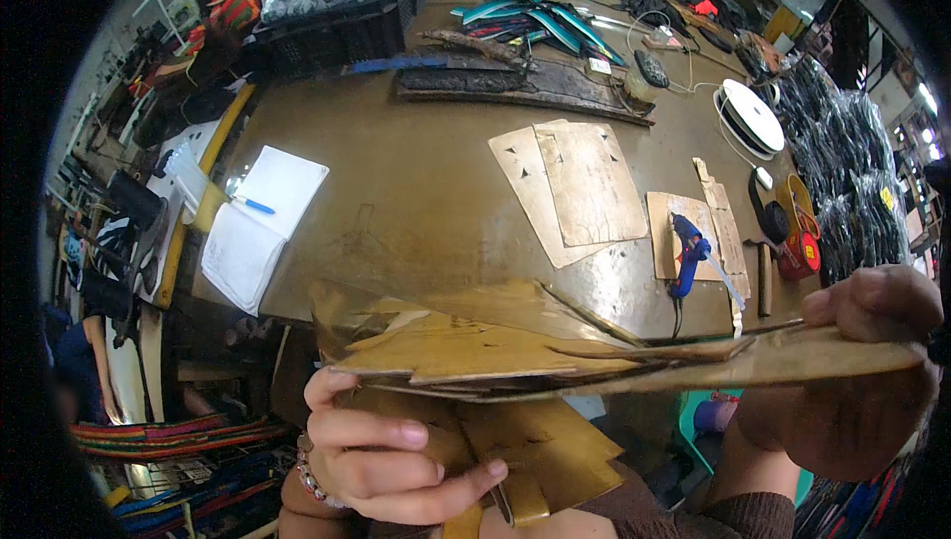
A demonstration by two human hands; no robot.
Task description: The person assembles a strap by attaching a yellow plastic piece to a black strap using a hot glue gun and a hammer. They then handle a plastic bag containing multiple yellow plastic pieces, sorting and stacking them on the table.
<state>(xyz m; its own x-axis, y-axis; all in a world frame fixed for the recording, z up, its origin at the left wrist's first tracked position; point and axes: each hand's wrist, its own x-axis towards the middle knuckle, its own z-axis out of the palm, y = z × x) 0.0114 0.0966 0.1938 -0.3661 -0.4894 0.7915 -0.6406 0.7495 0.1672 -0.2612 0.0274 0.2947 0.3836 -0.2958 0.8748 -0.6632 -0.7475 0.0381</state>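
In front of me is a layered stack of flat, yellow-brown card pieces [475, 346] with notched and pointed edges, held above the near table edge. My left hand [386, 450] supports it from below at the left, fingers curled against a lower flap of pieces [565, 450] that hangs down. The far right end of the long piece is pinched by my right hand [882, 311]. Several layers fan apart between the two hands. On the table beyond lie two pale card templates [589, 182], overlapping, with small dark triangular marks.
A blue glue gun [686, 252] rests on a card at right, near a hammer [764, 276], a red tape roll [798, 254] and a white spool [750, 118]. An open notebook [248, 252] with a pen lies left. Behind stand a black crate [337, 39] and teal strips [540, 19]; another person is at the far end.
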